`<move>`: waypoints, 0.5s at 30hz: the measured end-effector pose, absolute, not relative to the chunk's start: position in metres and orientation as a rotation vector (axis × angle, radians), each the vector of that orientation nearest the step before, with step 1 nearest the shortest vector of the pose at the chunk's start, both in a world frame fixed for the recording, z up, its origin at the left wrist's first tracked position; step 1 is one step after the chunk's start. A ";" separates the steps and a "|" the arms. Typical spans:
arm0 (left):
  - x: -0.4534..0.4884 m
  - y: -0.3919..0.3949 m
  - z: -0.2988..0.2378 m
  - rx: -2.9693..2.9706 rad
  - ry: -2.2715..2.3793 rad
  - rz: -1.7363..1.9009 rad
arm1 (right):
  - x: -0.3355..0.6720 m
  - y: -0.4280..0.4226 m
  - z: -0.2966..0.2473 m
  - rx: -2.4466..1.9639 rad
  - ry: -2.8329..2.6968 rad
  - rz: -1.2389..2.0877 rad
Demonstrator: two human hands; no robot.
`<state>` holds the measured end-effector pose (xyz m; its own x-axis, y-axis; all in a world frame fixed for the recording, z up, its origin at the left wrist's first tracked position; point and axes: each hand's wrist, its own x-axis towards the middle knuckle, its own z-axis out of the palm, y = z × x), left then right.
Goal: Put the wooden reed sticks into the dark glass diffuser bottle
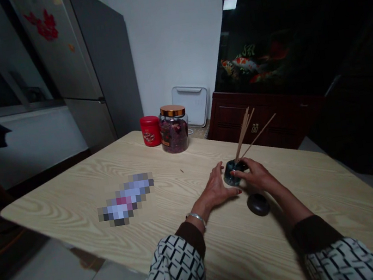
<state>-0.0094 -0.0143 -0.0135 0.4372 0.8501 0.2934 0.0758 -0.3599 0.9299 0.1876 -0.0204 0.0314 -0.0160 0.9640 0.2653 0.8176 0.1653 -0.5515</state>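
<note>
A small dark glass reed diffuser bottle (231, 178) is on the wooden table, toward its right side. Several thin tan reed sticks (243, 135) rise from its mouth, one leaning off to the right. My right hand (256, 175) grips the bottle from the right, thumb across its front. On the other side, my left hand (216, 188) curves around the bottle with thumb and fingers spread apart, and holds nothing. Just in front of the bottle lies a round dark brown cap or ring (258, 205), touched by neither hand.
Toward the back of the light wooden table (84, 185) stand a red canister (150, 131) and a jar (174, 134) with a copper-coloured lid. A blurred-out flat item (127, 200) lies at left. Behind are a fridge (108, 63) and a fish tank (280, 41). Part of a person shows at far left.
</note>
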 end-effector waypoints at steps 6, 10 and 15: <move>-0.006 -0.005 -0.024 1.733 0.850 1.109 | 0.197 0.012 0.027 -1.653 -1.844 0.334; -0.008 -0.006 -0.023 1.665 0.880 1.143 | 0.198 -0.013 0.014 -1.700 -1.590 0.237; -0.015 -0.025 0.001 1.468 0.863 1.097 | 0.203 -0.075 0.022 -1.606 -1.372 0.410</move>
